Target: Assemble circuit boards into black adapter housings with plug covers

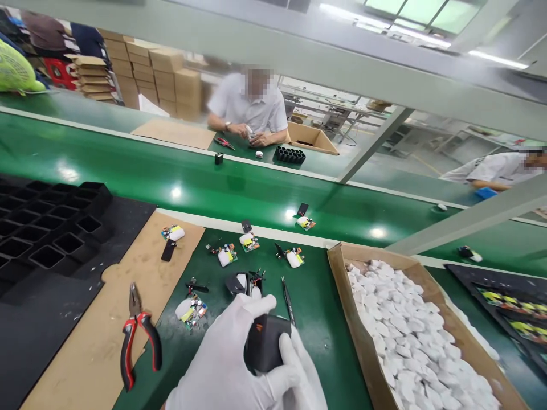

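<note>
In white gloves, my left hand [228, 356] and my right hand [301, 364] both grip a black plastic case [267, 344] with a small orange mark. My left fingers wrap its left side, and my right fingers press its right side. Just beyond them is a dark part with a white pad [239, 283] and thin leads, partly hidden by my left fingers. Tweezers [288, 299] lie right of it. A circuit board with a white pad [191, 310] rests to the left, and several similar boards [226, 254] lie farther back.
Red-and-black pliers [139, 336] lie on cardboard at left, beside rows of black cases [68, 242]. A cardboard box [356, 336] of white pads stands at right. Beyond the green conveyor belt [252, 188], a co-worker [248, 111] handles a small part.
</note>
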The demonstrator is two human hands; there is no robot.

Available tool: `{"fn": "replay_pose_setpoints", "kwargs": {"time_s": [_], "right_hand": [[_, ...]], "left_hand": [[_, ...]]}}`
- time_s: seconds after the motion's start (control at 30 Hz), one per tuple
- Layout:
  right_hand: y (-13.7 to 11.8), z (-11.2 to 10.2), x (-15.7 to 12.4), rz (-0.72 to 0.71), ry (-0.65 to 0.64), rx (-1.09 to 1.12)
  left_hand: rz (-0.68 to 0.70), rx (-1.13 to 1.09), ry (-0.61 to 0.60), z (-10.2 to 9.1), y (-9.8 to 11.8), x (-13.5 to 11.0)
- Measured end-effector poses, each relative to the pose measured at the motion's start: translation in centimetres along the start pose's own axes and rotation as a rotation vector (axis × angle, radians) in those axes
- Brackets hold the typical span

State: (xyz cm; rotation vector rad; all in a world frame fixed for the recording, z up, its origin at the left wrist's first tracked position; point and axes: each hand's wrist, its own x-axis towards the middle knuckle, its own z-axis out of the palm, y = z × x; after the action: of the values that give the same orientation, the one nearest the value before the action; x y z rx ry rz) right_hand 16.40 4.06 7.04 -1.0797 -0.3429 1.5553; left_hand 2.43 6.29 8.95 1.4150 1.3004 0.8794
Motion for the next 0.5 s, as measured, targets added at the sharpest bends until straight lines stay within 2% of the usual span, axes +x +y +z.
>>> {"fn": "replay_pose_setpoints", "kwargs": {"time_s": [0.1, 0.2, 0.27, 0.33, 0.5], "right_hand": [[-1.9, 0.5, 0.5, -0.069, 0.106, -0.285], [-4.3, 0.9, 1.5, -0.196, 0.114, -0.533], [-6.0, 1.4, 2.5, -0.268, 0.049, -0.669], [-7.5, 2.2, 3.6, -0.262, -0.057, -0.784], [-9.3, 5.1, 6.8, -0.192, -0.330, -0.881]], "left_hand": [[-0.115, -0.066, -0.107, -1.1, 1.8, 1.3], [-0.212, -0.243, -0.158, -2.4, 3.1, 2.6], [-0.245, -0.383, -0.220, -3.3, 3.2, 3.5], [-0.241, -0.497, -0.300, -4.1, 2.6, 4.4], [-0.088, -0.624, -0.579, -6.3, 1.5, 6.6]]}}
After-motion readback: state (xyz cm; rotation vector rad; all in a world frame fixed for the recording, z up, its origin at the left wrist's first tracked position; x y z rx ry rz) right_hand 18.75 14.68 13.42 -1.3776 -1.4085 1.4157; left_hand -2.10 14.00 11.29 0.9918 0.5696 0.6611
